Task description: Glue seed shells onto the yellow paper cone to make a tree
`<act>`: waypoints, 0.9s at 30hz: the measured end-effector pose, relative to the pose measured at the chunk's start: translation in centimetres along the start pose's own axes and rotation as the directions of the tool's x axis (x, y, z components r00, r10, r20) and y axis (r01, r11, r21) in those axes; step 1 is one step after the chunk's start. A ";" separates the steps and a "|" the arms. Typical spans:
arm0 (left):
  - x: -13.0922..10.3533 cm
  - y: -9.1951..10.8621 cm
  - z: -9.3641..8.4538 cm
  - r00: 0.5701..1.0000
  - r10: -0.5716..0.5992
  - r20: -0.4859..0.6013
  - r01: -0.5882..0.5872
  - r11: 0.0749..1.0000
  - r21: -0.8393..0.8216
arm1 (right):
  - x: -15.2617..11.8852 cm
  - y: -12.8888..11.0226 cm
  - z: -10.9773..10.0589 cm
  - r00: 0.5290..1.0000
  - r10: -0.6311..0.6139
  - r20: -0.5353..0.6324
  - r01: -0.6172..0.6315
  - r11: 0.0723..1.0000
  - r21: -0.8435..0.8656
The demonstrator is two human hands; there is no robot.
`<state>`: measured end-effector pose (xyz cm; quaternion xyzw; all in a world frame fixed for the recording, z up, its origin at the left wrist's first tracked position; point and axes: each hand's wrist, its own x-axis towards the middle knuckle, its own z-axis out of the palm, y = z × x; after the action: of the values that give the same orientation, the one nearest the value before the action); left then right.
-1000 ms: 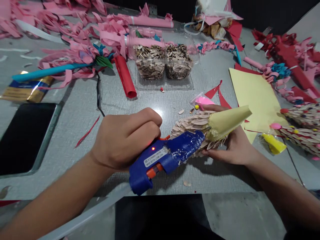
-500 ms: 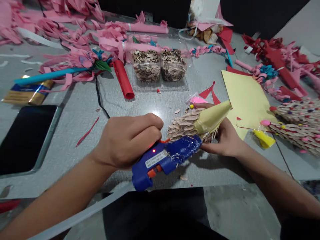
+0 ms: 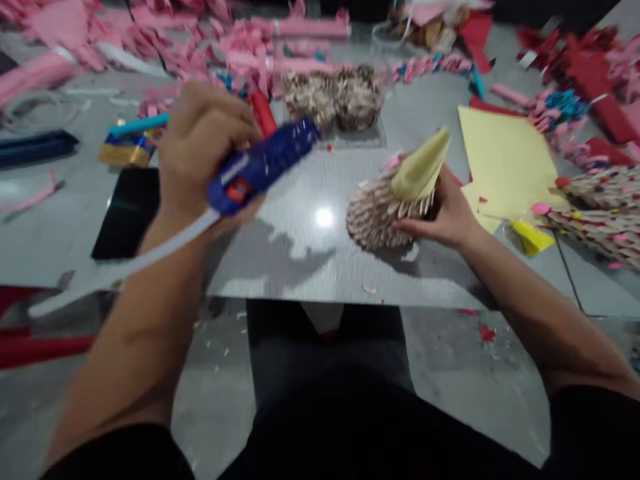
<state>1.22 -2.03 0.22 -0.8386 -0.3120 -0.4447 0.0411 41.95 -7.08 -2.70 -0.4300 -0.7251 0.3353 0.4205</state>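
Observation:
My left hand (image 3: 205, 147) is wrapped round a blue hot glue gun (image 3: 270, 163), raised over the table's left half. A long white glue stick (image 3: 173, 240) trails from the gun's back end. On the right, my right hand (image 3: 445, 213) grips a cone (image 3: 383, 213) with its thumb in front. Overlapping pale seed-like flakes cover the cone's lower part, while its yellow paper tip (image 3: 420, 167) is bare. The cone stands tilted on the table, apart from the glue gun. Motion smears the left hand and the gun somewhat.
Behind stands a clear plastic box (image 3: 357, 100) of pale flakes. Yellow paper sheets (image 3: 505, 160) lie right, beside decorated flake-covered cones (image 3: 610, 220). A phone (image 3: 127, 213) sits left under my forearm. Pink paper scraps (image 3: 150, 33) crowd the back. The table's front edge is near me.
My left hand has lifted the glue gun away from the cone, up and to the left. My right hand still holds the cone, now more upright. The view has tilted down.

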 end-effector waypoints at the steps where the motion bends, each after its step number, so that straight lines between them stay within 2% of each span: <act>1: -0.7 -1.1 -0.5 0.996 0.076 0.047 -0.080 0.993 0.085 | 0.1 0.1 0.0 1.000 -0.016 -0.014 0.016 1.000 -0.006; 3: -2.4 -3.2 -1.5 0.960 0.124 0.252 -0.177 0.964 0.199 | 0.3 0.1 -0.1 0.999 -0.007 -0.036 0.007 1.000 -0.008; 4: -3.2 -4.2 -1.8 0.932 0.108 0.346 -0.192 0.957 0.218 | 0.4 0.0 0.0 1.000 0.004 -0.020 -0.004 1.000 -0.006; 6: -4.5 -6.0 -2.0 0.871 0.001 0.490 -0.136 0.961 0.239 | 0.4 -0.3 0.1 1.000 0.014 -0.005 -0.014 1.000 -0.004; 9: -4.8 -8.5 -1.2 0.775 -0.175 0.607 -0.027 0.951 0.308 | 0.5 -0.6 0.3 1.000 0.002 -0.006 -0.002 1.000 0.013; 11: -4.2 -9.4 -0.5 0.724 -0.189 0.664 -0.055 0.943 0.328 | 0.5 -0.4 0.5 1.000 -0.016 -0.013 0.016 0.999 0.029; 12: -3.8 -9.4 -0.3 0.709 -0.177 0.683 -0.083 0.940 0.330 | 0.5 -0.3 0.6 1.000 -0.026 -0.014 0.027 0.999 0.033; 13: -3.3 -8.8 -0.3 0.711 -0.170 0.682 -0.100 0.936 0.338 | 0.6 -0.2 0.6 0.999 -0.034 -0.013 0.034 0.999 0.036; 15: -2.7 -5.7 -0.7 0.778 -0.164 0.607 -0.097 0.922 0.374 | 0.5 -0.1 0.7 0.999 -0.033 -0.006 0.034 0.999 0.035; 17: -2.5 0.1 -1.2 0.874 -0.134 0.468 -0.069 0.918 0.391 | 0.5 -0.2 0.7 1.000 -0.013 0.001 0.013 0.999 0.032; 18: -2.6 3.7 -1.3 0.896 -0.105 0.432 -0.065 0.930 0.361 | 0.4 -0.3 0.6 1.000 -0.004 0.001 0.004 0.999 0.033; 20: -3.2 11.1 -1.1 0.899 -0.013 0.439 -0.121 0.954 0.275 | 0.3 -0.6 0.6 1.000 -0.004 0.006 0.003 0.999 0.043; 22: -4.1 17.2 -0.2 0.865 0.063 0.498 -0.167 0.971 0.168 | 0.3 -0.9 0.5 0.999 -0.027 0.028 0.025 0.998 0.063; 24: -5.2 20.7 1.1 0.857 0.061 0.512 -0.151 0.979 0.135 | 0.2 -0.9 0.4 0.997 -0.064 0.042 0.060 0.995 0.085; 25: -5.8 21.6 1.7 0.857 0.051 0.513 -0.137 0.982 0.132 | 0.2 -0.9 0.4 0.996 -0.080 0.044 0.075 0.993 0.092; 27: -6.6 21.8 2.7 0.862 0.040 0.506 -0.112 0.987 0.113 | 0.2 -0.6 0.5 0.996 -0.089 0.029 0.086 0.992 0.092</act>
<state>12.69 -21.82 -1.99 -0.9321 -0.3086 -0.1866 0.0342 41.25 -7.24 -2.32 -0.3725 -0.7342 0.3564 0.4418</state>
